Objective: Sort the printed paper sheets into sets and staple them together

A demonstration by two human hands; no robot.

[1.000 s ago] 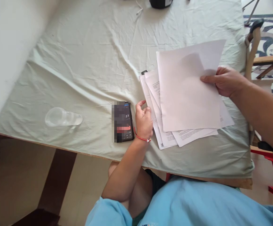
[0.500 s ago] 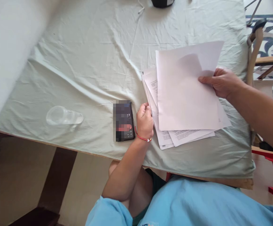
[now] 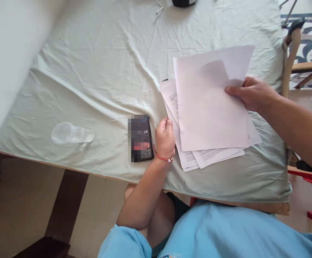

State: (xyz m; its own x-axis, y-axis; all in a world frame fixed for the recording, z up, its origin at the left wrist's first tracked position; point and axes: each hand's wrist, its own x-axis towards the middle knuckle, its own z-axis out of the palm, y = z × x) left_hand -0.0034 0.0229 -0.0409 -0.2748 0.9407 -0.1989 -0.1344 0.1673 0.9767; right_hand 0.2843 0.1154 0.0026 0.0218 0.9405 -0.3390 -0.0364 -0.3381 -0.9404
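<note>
My right hand (image 3: pixel 252 94) grips the right edge of a blank-faced sheet of paper (image 3: pixel 206 114), thumb on top and fingers underneath. The sheet is held over a loose stack of printed papers (image 3: pixel 189 159), whose fanned corners show at the left, bottom and right. A small dark corner pokes out beneath the stack at its top left. My left hand (image 3: pixel 165 138), with a red bracelet at the wrist, is closed at the stack's left edge. What its fingers pinch, if anything, is hidden. Just left of it lies a phone (image 3: pixel 142 138) with its screen lit.
A clear plastic cup (image 3: pixel 72 133) lies on its side on the pale green tablecloth (image 3: pixel 104 89). At the far edge are a white cable end (image 3: pixel 159 10) and a black object (image 3: pixel 184 3). A wooden chair arm (image 3: pixel 292 61) borders the table's right side.
The held sheet has shifted slightly left, and the stack's top left edge has flattened, uncovering a dark corner. The number on the phone now reads 28. Both hands have barely moved.
</note>
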